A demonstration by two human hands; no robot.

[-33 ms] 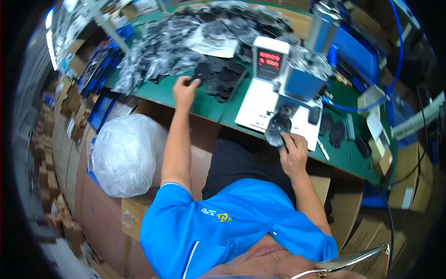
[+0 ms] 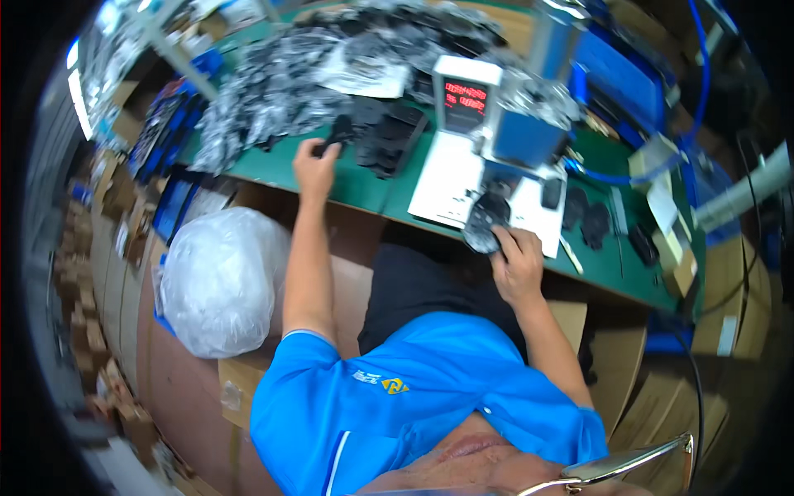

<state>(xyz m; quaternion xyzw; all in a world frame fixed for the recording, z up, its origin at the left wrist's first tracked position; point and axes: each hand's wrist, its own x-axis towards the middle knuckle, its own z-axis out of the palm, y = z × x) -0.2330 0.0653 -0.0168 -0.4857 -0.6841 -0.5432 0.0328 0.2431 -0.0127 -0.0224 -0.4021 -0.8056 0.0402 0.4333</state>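
My left hand (image 2: 316,169) pinches a thin black sole-shaped piece (image 2: 340,131) above the green table. Just right of that piece lies a stack of similar black pieces (image 2: 382,136). My right hand (image 2: 518,263) grips the near end of a dark, partly shiny sole-shaped piece (image 2: 482,225). Its far end lies under the head of a bench press (image 2: 529,136), over the white base plate (image 2: 447,186). A box with a red digital display (image 2: 465,97) stands at the press's left. My fingers hide part of each held piece.
A large heap of plastic-wrapped dark pieces (image 2: 281,91) covers the back left of the table. Two dark pieces (image 2: 595,223) lie right of the press, near a blue air hose (image 2: 633,178). A stuffed clear plastic bag (image 2: 219,281) stands below the table's left edge.
The whole view has shifted slightly. The piece in my left hand is tilted more and stands a little farther from the stack. The piece in my right hand appears narrower, more tilted.
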